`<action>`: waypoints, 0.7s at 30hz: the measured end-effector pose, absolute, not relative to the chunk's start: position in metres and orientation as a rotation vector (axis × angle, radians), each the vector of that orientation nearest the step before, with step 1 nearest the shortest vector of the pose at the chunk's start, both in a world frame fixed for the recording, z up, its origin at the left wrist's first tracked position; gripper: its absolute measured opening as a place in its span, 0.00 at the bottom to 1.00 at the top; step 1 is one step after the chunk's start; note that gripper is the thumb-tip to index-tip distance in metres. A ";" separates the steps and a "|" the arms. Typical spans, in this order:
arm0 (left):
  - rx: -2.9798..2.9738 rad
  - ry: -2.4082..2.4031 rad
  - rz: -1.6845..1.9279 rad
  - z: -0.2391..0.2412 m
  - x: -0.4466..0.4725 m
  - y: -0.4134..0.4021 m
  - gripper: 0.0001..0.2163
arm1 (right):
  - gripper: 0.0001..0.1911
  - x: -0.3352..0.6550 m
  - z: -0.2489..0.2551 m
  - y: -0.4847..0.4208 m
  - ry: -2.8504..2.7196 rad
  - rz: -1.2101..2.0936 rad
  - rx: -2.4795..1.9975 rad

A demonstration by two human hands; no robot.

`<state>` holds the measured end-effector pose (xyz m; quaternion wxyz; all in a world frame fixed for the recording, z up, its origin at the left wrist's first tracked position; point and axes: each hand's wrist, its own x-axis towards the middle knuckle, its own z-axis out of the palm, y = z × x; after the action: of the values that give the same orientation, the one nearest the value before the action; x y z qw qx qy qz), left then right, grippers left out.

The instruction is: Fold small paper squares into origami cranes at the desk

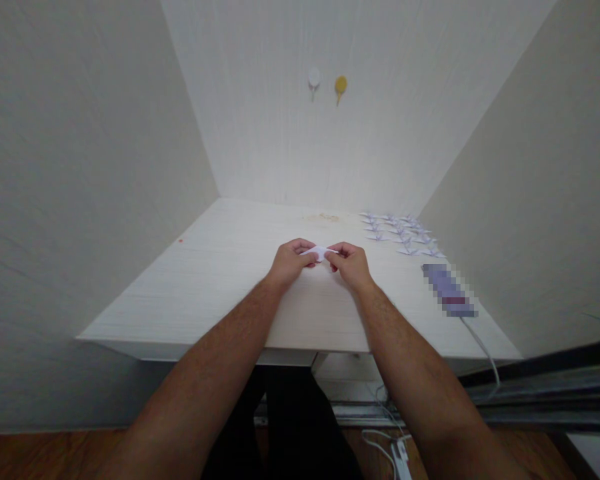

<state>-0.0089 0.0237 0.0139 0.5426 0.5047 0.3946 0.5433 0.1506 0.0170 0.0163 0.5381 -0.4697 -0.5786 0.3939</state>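
Between my two hands is a small piece of folded white paper (321,251), held just above the middle of the desk. My left hand (294,261) pinches its left side between thumb and fingers. On the other side, my right hand (349,262) grips the right end the same way, thumb toward me. The fingers cover part of the paper, so its full shape is hidden. Several folded white paper cranes (400,233) stand in rows at the desk's back right, apart from my hands.
A blurred-out phone-like object (449,290) lies on the white desk (205,287) at the right, with a white cable (485,347) running over the edge. Walls close in on three sides. White (314,77) and yellow (341,85) hooks are on the back wall. A power strip (401,459) lies below.
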 end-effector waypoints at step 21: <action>1.375 1.098 1.219 0.013 -0.010 0.026 0.10 | 0.10 0.151 0.015 0.017 -1.373 0.936 -1.077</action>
<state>-0.0100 0.0257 0.0131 0.4799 0.5635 0.4501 0.4995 0.1510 0.0168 0.0151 0.5486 -0.4546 -0.5799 0.3951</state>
